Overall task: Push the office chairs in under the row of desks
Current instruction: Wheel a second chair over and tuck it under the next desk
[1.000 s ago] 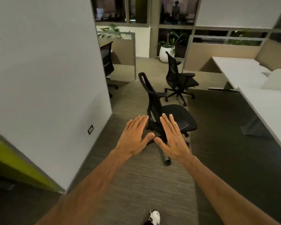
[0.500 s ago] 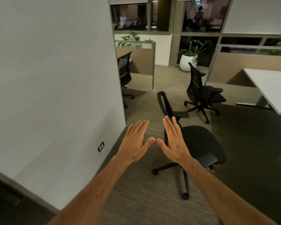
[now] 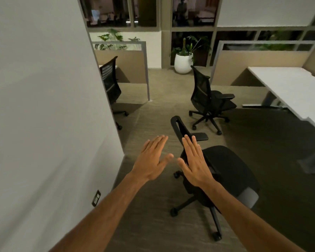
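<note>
carpet floor (image 3: 162, 224) | three office chairs (image 3: 224, 171) | white planter (image 3: 183, 62)

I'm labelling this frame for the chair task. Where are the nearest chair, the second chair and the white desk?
nearest chair (image 3: 225, 166): head view, on its seat cushion.
second chair (image 3: 201, 90): head view, on its mesh backrest.
white desk (image 3: 287, 82): head view, on its bare top.

a plain white wall (image 3: 44, 106) fills the left side, with a small dark outlet plate (image 3: 96, 197) low on it. a white pot (image 3: 183, 62) holding a green plant stands on the carpet (image 3: 162, 88) by the dark windows (image 3: 120, 11). beige partitions (image 3: 258, 70) with metal frames stand beyond, more leaves behind them.
</note>
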A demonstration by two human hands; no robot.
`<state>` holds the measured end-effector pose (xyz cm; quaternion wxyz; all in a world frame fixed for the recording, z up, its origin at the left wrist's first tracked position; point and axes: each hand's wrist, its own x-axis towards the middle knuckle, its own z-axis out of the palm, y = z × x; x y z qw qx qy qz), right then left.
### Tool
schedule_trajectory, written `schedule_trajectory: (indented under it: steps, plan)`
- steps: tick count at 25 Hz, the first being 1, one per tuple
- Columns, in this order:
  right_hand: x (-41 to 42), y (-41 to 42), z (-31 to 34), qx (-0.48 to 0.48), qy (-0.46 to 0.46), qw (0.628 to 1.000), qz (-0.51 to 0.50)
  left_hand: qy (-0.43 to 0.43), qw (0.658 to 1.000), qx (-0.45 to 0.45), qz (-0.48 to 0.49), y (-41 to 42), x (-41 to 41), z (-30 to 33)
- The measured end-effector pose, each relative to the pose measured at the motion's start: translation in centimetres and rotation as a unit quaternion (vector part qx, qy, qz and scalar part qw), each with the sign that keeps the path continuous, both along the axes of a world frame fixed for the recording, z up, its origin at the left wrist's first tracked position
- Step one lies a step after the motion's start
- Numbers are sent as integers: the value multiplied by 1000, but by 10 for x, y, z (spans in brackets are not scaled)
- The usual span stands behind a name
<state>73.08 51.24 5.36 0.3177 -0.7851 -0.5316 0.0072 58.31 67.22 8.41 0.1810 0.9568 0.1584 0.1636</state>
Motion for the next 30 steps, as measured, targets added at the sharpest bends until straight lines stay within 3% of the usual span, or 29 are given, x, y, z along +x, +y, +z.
schedule_trajectory:
  steps: [9,13,18,25,30]
  plan:
    - [83,52,0,-10,27,988,-152,23,985,24,-171,107,149,1]
    - [118,55,-15,-20,26,984,-177,26,974,42,-222,123,207,-10]
    - [147,52,-31,-61,35,976,-207,88,955,61,-275,140,264,-33]
    - [143,38,-51,-57,101,946,-303,146,906,76,-390,141,329,-61]
    - [115,59,-64,-50,138,907,-395,216,848,108,-472,162,346,-82]
